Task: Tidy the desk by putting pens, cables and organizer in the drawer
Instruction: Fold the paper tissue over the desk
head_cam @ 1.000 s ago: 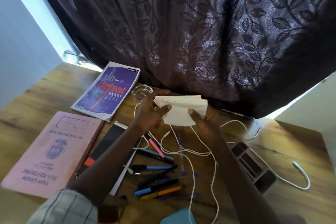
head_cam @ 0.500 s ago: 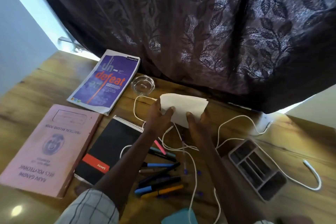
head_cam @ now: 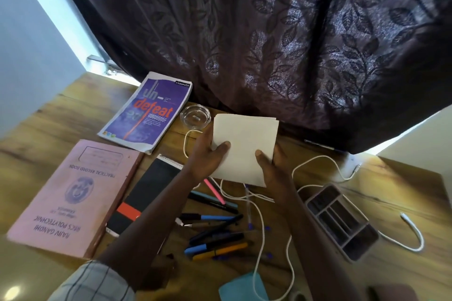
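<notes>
Tilted up since half a second ago, the folded paper (head_cam: 244, 146) is now showing its broad cream face to the head camera instead of a thin edge, as a person is sorting a cluttered wooden desk (head_cam: 36, 134).

Far left of the paper, a pink card-covered record book (head_cam: 73, 193) is lying flat. Nearer the paper, a glossy purple notebook (head_cam: 149, 110) is sitting up and to the left, and a black notebook (head_cam: 146, 193) with an orange band is lying down and to the left, partly hidden by the left forearm in its checked sleeve (head_cam: 93, 283). A small round glass dish (head_cam: 195, 116) is sitting just beside the paper's upper left corner.

The left hand (head_cam: 208, 156) is pinching the paper's left edge, thumb flat on the front and fingers behind. The right hand (head_cam: 271, 166) is pinching the lower right corner the same way. Both arms are reaching forward over the clutter.

Below the paper, the pens (head_cam: 215, 234), in black, blue, pink and yellow, are lying loose on the desk. A thin white cable (head_cam: 263, 230) is snaking among them and off to the right. Below and right of the paper, the grey rectangular organizer (head_cam: 342, 222), split into compartments, is resting on the desk. Behind the paper, a dark curtain (head_cam: 269, 44) with a leaf pattern is hanging down to the desk.
</notes>
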